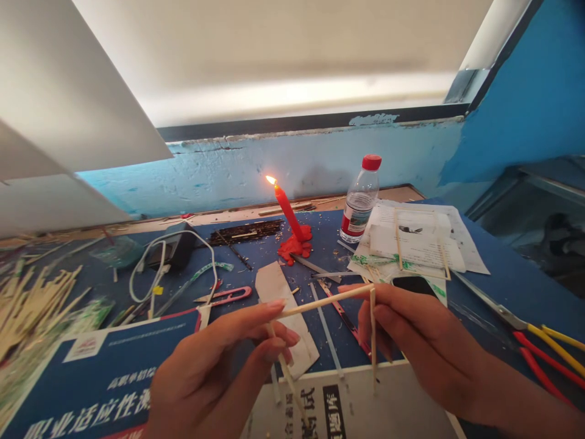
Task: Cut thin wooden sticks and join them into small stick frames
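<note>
Both hands hold a three-sided frame of thin pale wooden sticks (326,300), one crosspiece with a stick hanging down at each end. My left hand (214,366) pinches its left corner between thumb and fingers. At the right corner, my right hand (420,329) grips the joint with its fingertips. Beneath the frame lie a strip of grey card (286,317), a translucent glue stick (328,332) and a printed booklet (388,402). Beyond the hands a lit red candle (289,213) leans to the left in a lump of melted red wax (295,245).
A water bottle (359,204) stands behind papers (425,238) bearing another stick frame. Scissors with red and yellow handles (525,335) lie at right. Pink-handled snips (228,295), a white cable (176,233), loose sticks (41,292) and a blue book (105,378) occupy the left.
</note>
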Available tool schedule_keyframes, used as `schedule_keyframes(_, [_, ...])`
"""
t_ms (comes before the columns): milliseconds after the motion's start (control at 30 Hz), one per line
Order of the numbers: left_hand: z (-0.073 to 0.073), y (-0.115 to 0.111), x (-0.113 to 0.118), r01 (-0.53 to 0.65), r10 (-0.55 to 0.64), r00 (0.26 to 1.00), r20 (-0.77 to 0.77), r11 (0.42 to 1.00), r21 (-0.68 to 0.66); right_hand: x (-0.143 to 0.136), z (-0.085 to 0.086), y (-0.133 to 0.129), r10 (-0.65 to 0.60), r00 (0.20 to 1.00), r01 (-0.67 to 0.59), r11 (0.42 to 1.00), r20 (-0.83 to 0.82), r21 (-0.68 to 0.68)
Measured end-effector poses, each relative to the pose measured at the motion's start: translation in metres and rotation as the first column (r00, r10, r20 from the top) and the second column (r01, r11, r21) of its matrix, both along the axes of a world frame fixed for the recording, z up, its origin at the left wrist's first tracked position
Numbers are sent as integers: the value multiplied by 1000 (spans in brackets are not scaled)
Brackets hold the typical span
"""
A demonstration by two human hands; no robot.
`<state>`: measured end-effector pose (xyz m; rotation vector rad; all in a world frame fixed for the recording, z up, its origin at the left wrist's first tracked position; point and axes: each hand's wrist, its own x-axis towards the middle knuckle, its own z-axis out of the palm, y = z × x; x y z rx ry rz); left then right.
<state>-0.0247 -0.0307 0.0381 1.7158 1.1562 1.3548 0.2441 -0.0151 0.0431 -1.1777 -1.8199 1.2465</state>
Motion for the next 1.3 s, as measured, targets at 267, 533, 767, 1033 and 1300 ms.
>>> schedule_keyframes(267, [-3, 0, 0, -26, 26, 1000, 11, 999, 20, 0, -7, -4, -27, 993, 23, 999, -113, -43])
schedule_keyframes(533, [-2, 1, -1, 8, -9, 1000, 27, 1000, 17, -2, -7, -5, -5, 939, -51, 987, -345, -152])
schedule_keyframes(767, [-2, 0, 1, -24, 25, 997, 74, 1000, -17, -4, -10, -5, -47, 945, 10, 993, -323, -117])
schedule_keyframes(1033, [-4, 3, -2, 45, -47, 998, 32, 997, 70, -5, -7, 1, -130, 968, 145, 988, -216, 54])
schedule_keyframes(1300, [-5, 3, -4, 67, -67, 998, 6, 994, 91, 0, -7, -2, -89, 992, 98, 990, -90, 99])
